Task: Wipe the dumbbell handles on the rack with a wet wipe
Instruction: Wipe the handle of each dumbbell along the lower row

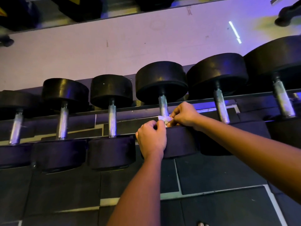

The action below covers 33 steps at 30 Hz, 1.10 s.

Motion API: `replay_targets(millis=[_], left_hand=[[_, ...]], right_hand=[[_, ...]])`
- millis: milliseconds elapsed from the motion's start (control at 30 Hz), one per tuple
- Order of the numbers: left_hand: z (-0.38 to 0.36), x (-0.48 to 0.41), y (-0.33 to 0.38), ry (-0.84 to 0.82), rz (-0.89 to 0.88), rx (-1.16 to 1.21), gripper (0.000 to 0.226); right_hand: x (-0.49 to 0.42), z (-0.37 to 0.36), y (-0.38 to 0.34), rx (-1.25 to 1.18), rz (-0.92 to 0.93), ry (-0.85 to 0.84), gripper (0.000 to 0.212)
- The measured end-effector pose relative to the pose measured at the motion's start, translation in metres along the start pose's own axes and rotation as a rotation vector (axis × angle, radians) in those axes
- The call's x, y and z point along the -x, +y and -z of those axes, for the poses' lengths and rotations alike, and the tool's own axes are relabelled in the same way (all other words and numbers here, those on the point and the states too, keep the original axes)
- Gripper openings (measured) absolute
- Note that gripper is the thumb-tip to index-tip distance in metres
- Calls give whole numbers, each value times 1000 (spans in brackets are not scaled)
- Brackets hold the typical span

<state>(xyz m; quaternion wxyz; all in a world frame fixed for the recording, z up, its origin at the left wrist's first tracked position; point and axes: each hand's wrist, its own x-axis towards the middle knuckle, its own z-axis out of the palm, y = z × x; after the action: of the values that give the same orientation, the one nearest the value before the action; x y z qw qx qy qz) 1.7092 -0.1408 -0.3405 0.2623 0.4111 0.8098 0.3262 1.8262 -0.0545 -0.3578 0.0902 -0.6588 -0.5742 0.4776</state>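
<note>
Dumbbell rack (pixel 203 102), seen from above and in front; six dumbbells lie in a row, chrome handles pointing toward the viewer, heads getting larger to the right. Far-left handle (pixel 16 126), second handle (pixel 62 123) and third handle (pixel 112 119) are bare, with nothing on them. At the fourth handle (pixel 163 105) both hands are at work. The left hand (pixel 151 139) reaches over the near head, fingers curled and pinching one edge of the wet wipe (pixel 165 119). The right hand (pixel 184 115) comes in from the other side, fingers likewise closed on the wipe. The wipe is bunched white against the low end of that handle, just above the near head; whether it goes all the way round the bar cannot be told. The fifth handle (pixel 220 106) and sixth handle (pixel 283 98) are untouched, well apart from the hands, their metal looking blotchy. Progress, as a judgement: the task is midway, with the fourth handle in hand and at least the two to the right still to do. No wet sheen proves the left three are wiped. Writing: no weight numbers or brand can be read on any head. A yellow mark (pixel 2 12) on a dark object on the shelf above, top left, is illegible.
</note>
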Motion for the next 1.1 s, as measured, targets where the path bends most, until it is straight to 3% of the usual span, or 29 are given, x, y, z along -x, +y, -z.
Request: replay_targets(millis=[167,300,500,767,967,1100], left_hand=[[1,1,0,-9,2,1,42],[-1,0,-2,0,1,0,40],[-2,-1,-4,3,-17,-5,38],[-5,-2,-8,-5,-17,7,34],[-6,-2,-9,-14,-21,8,33],[-6,-2,-10,-23,-26,19,32]], right_hand=[[-23,-4,-29,-200,28,363,14],[-34,-22,-47,-228,-18,515,17],[-29,-30,-44,-329,-56,541,23],[-28,-22,-41,-344,-38,599,14],[-33,-27,-39,-299,-16,541,25],[-34,-23,-39,-364,-59,569,20]])
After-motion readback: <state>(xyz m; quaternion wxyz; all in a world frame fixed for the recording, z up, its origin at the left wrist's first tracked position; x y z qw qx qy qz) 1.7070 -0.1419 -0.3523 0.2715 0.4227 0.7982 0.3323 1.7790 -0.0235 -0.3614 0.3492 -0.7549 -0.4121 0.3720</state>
